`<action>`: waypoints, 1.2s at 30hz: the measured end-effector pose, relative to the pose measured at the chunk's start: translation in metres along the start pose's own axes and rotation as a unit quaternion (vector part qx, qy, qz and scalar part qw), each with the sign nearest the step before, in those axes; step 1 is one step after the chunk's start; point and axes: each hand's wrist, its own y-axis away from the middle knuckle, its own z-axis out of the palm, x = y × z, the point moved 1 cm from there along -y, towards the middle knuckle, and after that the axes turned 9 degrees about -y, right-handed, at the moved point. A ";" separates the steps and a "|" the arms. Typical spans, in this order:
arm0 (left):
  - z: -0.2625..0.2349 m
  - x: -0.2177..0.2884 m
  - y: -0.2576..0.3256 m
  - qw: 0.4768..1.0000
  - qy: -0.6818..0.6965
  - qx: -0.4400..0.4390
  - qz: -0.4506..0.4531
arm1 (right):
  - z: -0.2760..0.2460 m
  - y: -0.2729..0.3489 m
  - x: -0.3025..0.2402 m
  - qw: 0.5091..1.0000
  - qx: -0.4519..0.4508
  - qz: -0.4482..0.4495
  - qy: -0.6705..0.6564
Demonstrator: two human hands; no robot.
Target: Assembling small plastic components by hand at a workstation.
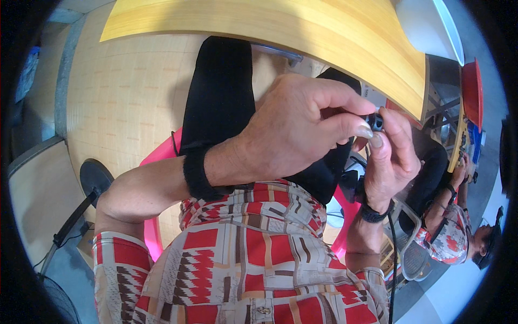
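Observation:
My left hand (294, 124) comes across from the left, thumb and forefinger pinched on a small black part (376, 122). From the right, my right hand (394, 154) meets it, its thumb and fingers closed on the same piece. The part is short and dark with a bluish-grey opening on its face; my fingertips cover most of it, so its exact kind is unclear. Both hands are raised over my lap, just short of the table's near edge. Dark bands circle both wrists.
A wooden table (259, 19) spans the far side, with a white tub (429, 29) at its right end. Farther right are a red tray (472, 94) and a co-worker (450, 232) handling small items at another bench. A pink stool (154, 237) is beneath me; a black cable (394, 259) hangs by my right wrist.

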 end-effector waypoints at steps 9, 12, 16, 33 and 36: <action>0.001 -0.009 -0.001 0.985 0.153 -0.012 -0.084 | 0.011 0.000 -0.006 0.971 -0.042 -0.073 0.226; 0.000 -0.010 0.000 0.975 0.196 -0.027 -0.104 | 0.013 -0.001 -0.002 0.965 -0.039 -0.105 0.235; 0.002 -0.010 0.001 0.966 0.226 -0.030 -0.121 | 0.017 -0.001 -0.005 0.956 -0.031 -0.114 0.269; 0.002 -0.015 -0.002 0.914 0.305 0.005 -0.267 | 0.017 -0.011 0.006 0.941 -0.045 -0.106 0.318; 0.000 -0.013 -0.002 0.913 0.318 -0.019 -0.256 | 0.014 -0.013 0.006 0.936 -0.053 -0.127 0.325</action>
